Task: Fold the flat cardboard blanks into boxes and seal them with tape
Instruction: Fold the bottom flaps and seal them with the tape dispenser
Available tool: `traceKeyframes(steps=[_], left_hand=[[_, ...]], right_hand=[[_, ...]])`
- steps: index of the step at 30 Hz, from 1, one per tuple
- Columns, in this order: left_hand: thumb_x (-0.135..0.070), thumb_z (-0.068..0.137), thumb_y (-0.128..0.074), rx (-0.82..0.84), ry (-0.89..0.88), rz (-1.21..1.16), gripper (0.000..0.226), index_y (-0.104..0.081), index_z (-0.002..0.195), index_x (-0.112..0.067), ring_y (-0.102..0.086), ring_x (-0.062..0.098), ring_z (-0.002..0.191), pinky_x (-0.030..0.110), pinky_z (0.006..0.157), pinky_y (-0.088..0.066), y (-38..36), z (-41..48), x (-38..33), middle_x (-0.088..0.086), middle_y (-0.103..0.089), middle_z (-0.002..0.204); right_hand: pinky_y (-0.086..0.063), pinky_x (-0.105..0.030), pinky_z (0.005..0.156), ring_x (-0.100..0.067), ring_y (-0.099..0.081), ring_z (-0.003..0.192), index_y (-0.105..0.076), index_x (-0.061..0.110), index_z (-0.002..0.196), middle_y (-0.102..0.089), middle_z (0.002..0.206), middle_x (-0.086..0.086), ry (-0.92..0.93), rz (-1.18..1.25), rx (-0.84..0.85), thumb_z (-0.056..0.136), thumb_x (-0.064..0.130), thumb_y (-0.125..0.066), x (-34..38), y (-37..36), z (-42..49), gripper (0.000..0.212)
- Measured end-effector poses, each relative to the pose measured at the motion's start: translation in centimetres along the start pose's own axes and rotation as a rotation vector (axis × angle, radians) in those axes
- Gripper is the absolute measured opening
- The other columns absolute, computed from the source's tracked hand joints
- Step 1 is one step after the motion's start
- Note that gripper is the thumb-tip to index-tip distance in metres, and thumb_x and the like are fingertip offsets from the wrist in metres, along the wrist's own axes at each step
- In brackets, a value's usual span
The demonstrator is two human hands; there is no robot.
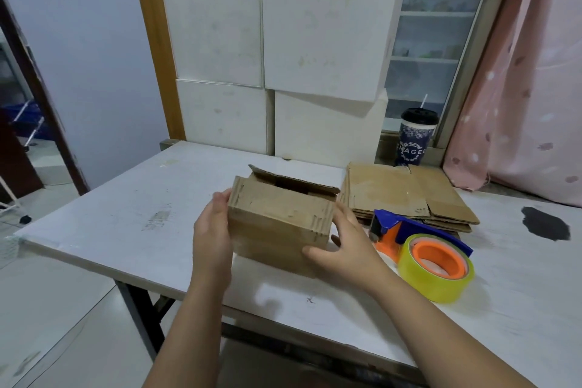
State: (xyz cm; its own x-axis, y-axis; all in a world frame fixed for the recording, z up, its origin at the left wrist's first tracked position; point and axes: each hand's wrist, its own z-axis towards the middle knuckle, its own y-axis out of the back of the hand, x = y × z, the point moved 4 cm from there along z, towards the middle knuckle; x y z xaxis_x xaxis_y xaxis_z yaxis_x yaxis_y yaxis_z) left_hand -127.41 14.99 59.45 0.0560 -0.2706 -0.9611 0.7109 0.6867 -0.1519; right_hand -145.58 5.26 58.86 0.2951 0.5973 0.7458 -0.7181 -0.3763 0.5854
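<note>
The box sits near the front edge of the surface, held between both hands and tipped a little toward the person. The left grip cups the left wall, its fingers passing out of sight behind it. The right grip wraps the right wall, with the thumb lying along the lower near face. Both are closed on the box.

The top looks unfinished: the near flap is folded down, the far flap stands partly raised, and a dark gap shows between them. The step in hand seems to be closing the top ready for tape.

To do it well, I would set the box flat on its base first, so the walls stay square. Then press the far flap down until its edge meets the near flap, with no overlap and no gap. 1 hand should pin the seam while the other reaches for the dispenser, which lies just beside the right grip. The cardboard looks worn and soft at the corners, so firm squeezing could buckle a wall.

Counted:
- 1 folded box
- 1 stack of blanks behind the dispenser, sheet count unclear
- 1 dispenser holding 1 roll
- 4 white boxes stacked at the back
- 1 cup
</note>
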Motion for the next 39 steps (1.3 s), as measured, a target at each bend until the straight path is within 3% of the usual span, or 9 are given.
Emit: traceKeyframes(steps=[3,10,15,18,24,26,31,35,39], left_hand=[[-0.067,0.08,-0.033,0.193,-0.034,0.198,0.043,-0.052,0.114,-0.048,-0.053,-0.018,0.09,0.012,0.068,-0.045,-0.3,0.4,-1.2,-0.026,-0.056,0.109],[-0.079,0.069,-0.037,0.272,0.331,0.017,0.083,-0.064,0.117,-0.016,-0.063,0.022,0.107,0.047,0.095,-0.047,0.4,1.9,-1.6,-0.001,-0.07,0.111],[-0.02,0.098,-0.038,0.515,0.239,-0.008,0.041,-0.076,0.084,-0.014,-0.062,0.02,0.1,0.028,0.079,-0.05,-0.3,2.1,-2.0,0.002,-0.07,0.098],[0.0,0.093,-0.03,0.613,0.231,-0.05,0.047,-0.073,0.106,-0.014,-0.061,0.015,0.11,0.021,0.079,-0.052,-0.6,1.6,-2.2,0.002,-0.064,0.122],[-0.037,0.095,-0.045,0.645,0.238,0.311,0.034,-0.057,0.127,-0.034,-0.045,0.009,0.124,0.035,0.104,-0.041,-0.8,1.3,-2.8,-0.011,-0.042,0.14],[-0.051,0.074,-0.058,0.64,0.334,0.4,0.059,-0.054,0.129,-0.029,-0.048,0.014,0.119,0.038,0.1,-0.044,-1.0,1.4,-2.7,-0.01,-0.042,0.136],[-0.018,0.1,-0.035,0.69,0.206,0.56,0.036,-0.063,0.095,-0.039,-0.047,0.013,0.106,0.033,0.084,-0.048,-1.0,2.4,-2.5,-0.009,-0.043,0.125],[-0.038,0.097,-0.039,0.914,0.229,0.644,0.032,-0.05,0.11,-0.066,-0.04,0.007,0.116,0.028,0.079,-0.054,-1.0,2.4,-3.0,-0.023,-0.034,0.13],[-0.041,0.1,-0.036,1.002,0.238,0.77,0.028,-0.061,0.1,-0.054,-0.054,0.012,0.104,0.027,0.076,-0.057,-1.7,2.6,-4.0,-0.015,-0.049,0.116]], right_hand=[[-0.031,0.003,0.08,0.014,-0.033,0.111,-0.041,0.062,0.117,-0.021,0.128,0.026,-0.061,-0.07,0.115,0.076,0.038,-0.072,-0.1,0.6,0.6,0.057],[-0.049,-0.036,0.086,-0.025,-0.046,0.11,-0.03,0.061,0.124,-0.035,0.127,-0.003,-0.129,-0.337,0.435,0.066,0.045,-0.076,2.0,2.4,2.1,0.076],[-0.05,-0.032,0.081,-0.022,-0.049,0.1,-0.029,0.056,0.113,-0.035,0.118,-0.002,-0.101,-0.243,0.397,0.068,0.035,-0.082,2.3,2.5,1.9,0.073],[-0.042,-0.02,0.07,-0.013,-0.048,0.098,-0.024,0.054,0.116,-0.036,0.118,0.001,-0.064,-0.196,0.339,0.069,0.034,-0.084,2.1,2.9,1.7,0.079],[-0.039,-0.008,0.067,0.001,-0.049,0.099,-0.013,0.067,0.105,-0.038,0.125,0.009,-0.012,-0.089,0.228,0.068,0.031,-0.086,1.8,3.3,1.5,0.089],[-0.043,-0.006,0.069,0.004,-0.054,0.098,-0.014,0.067,0.105,-0.042,0.127,0.008,-0.023,-0.017,0.178,0.067,0.027,-0.087,1.7,3.5,1.3,0.091],[-0.038,0.001,0.057,0.026,-0.053,0.073,-0.017,0.058,0.113,-0.046,0.097,0.021,-0.021,0.005,0.121,0.067,0.019,-0.087,1.1,3.8,0.9,0.092],[-0.038,-0.001,0.053,0.021,-0.053,0.06,-0.015,0.048,0.12,-0.045,0.08,0.02,-0.042,-0.061,0.127,0.068,0.019,-0.086,1.1,4.1,0.9,0.092],[-0.039,-0.004,0.059,0.0,-0.058,0.074,-0.015,0.047,0.127,-0.051,0.093,0.016,-0.054,-0.142,0.18,0.07,0.027,-0.085,1.6,4.3,1.0,0.092]])
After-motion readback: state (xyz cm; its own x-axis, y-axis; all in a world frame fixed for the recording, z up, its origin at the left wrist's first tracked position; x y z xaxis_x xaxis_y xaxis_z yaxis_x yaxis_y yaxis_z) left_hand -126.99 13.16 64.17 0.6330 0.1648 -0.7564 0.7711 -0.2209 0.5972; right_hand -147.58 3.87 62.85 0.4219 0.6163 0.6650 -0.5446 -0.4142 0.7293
